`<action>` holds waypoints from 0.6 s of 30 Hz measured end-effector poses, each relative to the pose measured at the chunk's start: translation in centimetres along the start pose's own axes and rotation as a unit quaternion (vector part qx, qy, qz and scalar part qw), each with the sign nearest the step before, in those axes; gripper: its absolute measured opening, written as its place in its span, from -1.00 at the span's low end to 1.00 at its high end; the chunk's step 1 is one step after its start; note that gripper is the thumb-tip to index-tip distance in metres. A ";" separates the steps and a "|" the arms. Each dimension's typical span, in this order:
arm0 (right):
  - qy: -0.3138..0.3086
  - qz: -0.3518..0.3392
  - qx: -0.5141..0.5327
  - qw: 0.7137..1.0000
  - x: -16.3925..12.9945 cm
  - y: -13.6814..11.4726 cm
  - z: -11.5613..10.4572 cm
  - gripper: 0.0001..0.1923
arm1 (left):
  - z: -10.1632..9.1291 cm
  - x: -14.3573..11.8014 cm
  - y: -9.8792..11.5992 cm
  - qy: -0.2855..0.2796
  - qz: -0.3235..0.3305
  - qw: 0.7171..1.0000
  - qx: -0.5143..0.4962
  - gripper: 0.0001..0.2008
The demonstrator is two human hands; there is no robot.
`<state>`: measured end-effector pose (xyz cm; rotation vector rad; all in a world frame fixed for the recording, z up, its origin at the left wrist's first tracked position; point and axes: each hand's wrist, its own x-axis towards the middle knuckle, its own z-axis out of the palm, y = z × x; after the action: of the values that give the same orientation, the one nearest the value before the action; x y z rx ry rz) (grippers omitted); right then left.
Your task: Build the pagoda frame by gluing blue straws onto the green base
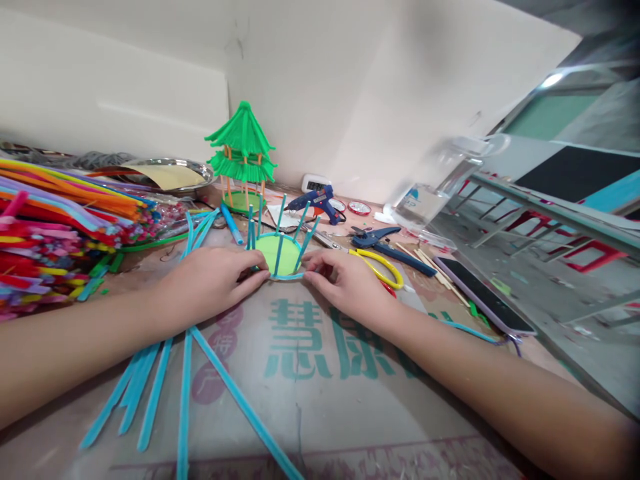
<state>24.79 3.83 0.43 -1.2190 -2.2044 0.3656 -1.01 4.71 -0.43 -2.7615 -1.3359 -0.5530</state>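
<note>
A round light-green disc [280,257] lies on the cardboard-covered table, ringed by several upright blue pipe cleaners [304,230]. My left hand [210,280] pinches the left side of the ring at its base. On the opposite side, my right hand [345,283] grips the blue pipe cleaner that runs along the disc's front rim. Several long blue pipe cleaners [185,380] lie fanned out under my left forearm. A finished green pagoda model [242,157] stands behind the disc.
A big pile of coloured pipe cleaners [55,227] fills the left. A blue glue gun [317,200], blue pliers [387,243], yellow-handled scissors [380,267], wooden sticks [433,261] and a phone [483,297] lie to the right. A clear plastic jar [435,183] lies tipped. The wall is close behind.
</note>
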 end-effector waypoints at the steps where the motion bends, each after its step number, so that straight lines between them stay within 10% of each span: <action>1: -0.003 -0.006 -0.006 1.000 0.0 0.0 0.0 -0.93 | 0.0 0.0 0.0 -0.003 0.000 1.000 0.000 -0.69; 18: -0.031 0.028 0.002 0.999 0.7 0.0 -0.3 -0.88 | 0.5 0.1 0.1 0.011 0.012 1.000 -0.004 -0.61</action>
<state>24.68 4.35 0.92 -1.2856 -2.2225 0.4365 -0.75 4.78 -0.83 -2.7646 -1.2974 -0.5870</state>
